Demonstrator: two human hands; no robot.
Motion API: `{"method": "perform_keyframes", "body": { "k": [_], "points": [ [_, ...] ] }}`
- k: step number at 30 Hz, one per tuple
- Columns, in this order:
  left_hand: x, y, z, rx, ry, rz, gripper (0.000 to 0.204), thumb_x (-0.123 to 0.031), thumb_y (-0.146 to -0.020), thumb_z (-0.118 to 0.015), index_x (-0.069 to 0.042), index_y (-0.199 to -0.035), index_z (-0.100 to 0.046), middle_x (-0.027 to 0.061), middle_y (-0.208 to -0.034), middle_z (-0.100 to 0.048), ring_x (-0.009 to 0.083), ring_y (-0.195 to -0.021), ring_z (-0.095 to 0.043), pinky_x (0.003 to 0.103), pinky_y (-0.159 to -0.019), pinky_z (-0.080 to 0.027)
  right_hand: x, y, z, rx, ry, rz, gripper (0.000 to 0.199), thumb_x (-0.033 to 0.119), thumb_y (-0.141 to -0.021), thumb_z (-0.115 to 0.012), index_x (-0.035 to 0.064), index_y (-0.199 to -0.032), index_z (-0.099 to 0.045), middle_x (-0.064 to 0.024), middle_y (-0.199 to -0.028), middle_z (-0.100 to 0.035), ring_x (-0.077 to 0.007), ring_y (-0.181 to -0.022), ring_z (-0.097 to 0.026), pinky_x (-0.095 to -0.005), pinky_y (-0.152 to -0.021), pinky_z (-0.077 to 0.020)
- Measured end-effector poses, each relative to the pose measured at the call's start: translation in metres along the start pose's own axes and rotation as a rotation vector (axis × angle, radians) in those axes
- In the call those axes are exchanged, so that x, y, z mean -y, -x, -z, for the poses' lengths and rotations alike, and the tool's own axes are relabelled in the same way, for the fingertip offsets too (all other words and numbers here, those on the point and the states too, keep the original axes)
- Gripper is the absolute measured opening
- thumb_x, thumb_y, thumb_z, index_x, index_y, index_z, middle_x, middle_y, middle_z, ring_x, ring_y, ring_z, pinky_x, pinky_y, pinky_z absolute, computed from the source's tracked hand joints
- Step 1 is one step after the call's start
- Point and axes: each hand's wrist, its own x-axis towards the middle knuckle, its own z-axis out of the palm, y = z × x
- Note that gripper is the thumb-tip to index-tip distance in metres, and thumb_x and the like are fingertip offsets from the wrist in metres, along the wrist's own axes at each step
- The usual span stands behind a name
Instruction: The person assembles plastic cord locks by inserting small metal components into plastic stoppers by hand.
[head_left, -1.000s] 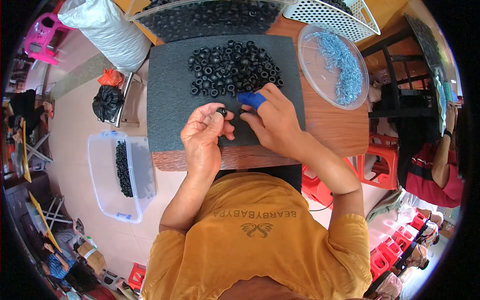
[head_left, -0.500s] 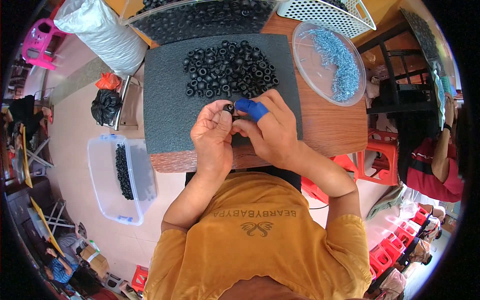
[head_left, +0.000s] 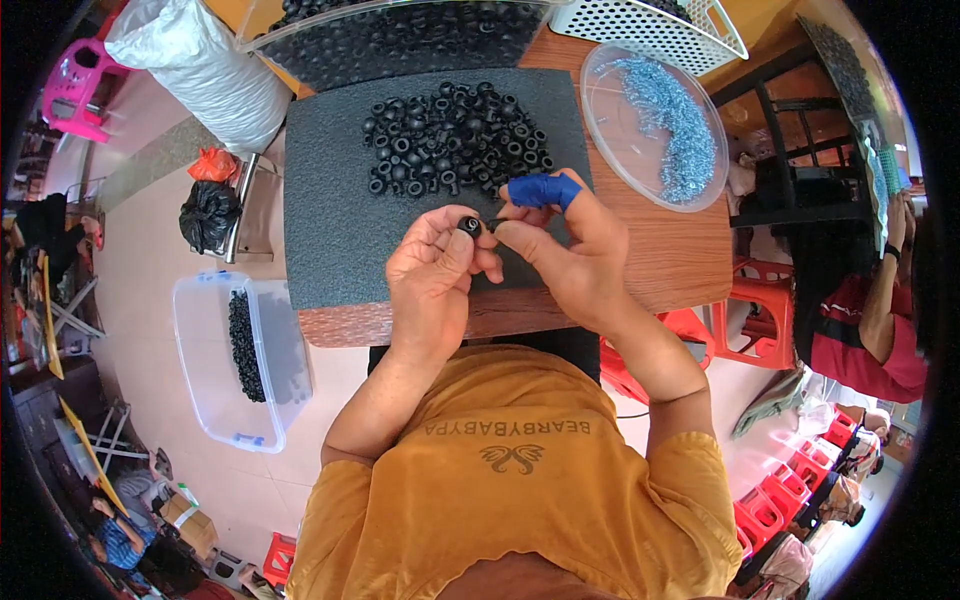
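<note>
Black ring (head_left: 469, 224), hole facing up

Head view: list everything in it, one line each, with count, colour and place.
rubber grommets: a heap, black, on the mat's far half
foam mat: one, dark grey, on the table
wooden table: one, brown
clear dish of small metal parts: one, silvery-blue contents, right of mat
clear floor bin: one, black parts inside, left on the floor
white sack: one, upper left
red stools: several, right
left hand: pinches one black grommet
right hand: blue-covered finger, meets the grommet
</note>
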Motion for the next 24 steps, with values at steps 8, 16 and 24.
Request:
{"method": "perform_keyframes", "body": {
  "k": [8, 16, 24],
  "points": [
    [-0.0001, 0.0032, -0.0056, -0.002, -0.139, -0.018, 0.021, -0.007, -0.090, -0.056, 0.003, -0.109, -0.055, 0.0103, -0.090, -0.062, 0.0139, -0.070, -0.059, 0.027, -0.062, -0.051, -0.0025, -0.0012, 0.0042, 0.072, -0.137, -0.099, 0.027, -0.001, -0.072, -0.070, 0.0014, -0.097, -0.061, -0.0059, -0.083, -0.059, -0.0107, -0.069, -0.057, -0.0243, -0.062, -0.0475],
    [0.0005, 0.0036, -0.0077, -0.007, -0.198, 0.005, 0.019, -0.007, -0.091, -0.056, 0.003, -0.107, -0.056, 0.0100, -0.089, -0.063, 0.0133, -0.070, -0.060, 0.027, -0.061, -0.052, -0.0022, 0.0006, 0.0064, 0.080, -0.261, -0.259, 0.026, -0.003, -0.073, -0.069, 0.0012, -0.097, -0.062, -0.0042, -0.084, -0.060, -0.0092, -0.071, -0.057, -0.0234, -0.064, -0.0465],
    [0.0035, 0.0033, -0.0071, -0.013, -0.200, -0.004, 0.020, -0.008, -0.091, -0.055, 0.004, -0.107, -0.057, 0.0106, -0.089, -0.064, 0.0133, -0.069, -0.060, 0.026, -0.059, -0.052, -0.0069, 0.0010, 0.0065, 0.098, -0.208, -0.263, 0.027, -0.001, -0.072, -0.070, 0.0012, -0.098, -0.062, -0.0045, -0.081, -0.059, -0.0092, -0.070, -0.055, -0.0234, -0.063, -0.0462]
  ]
}}
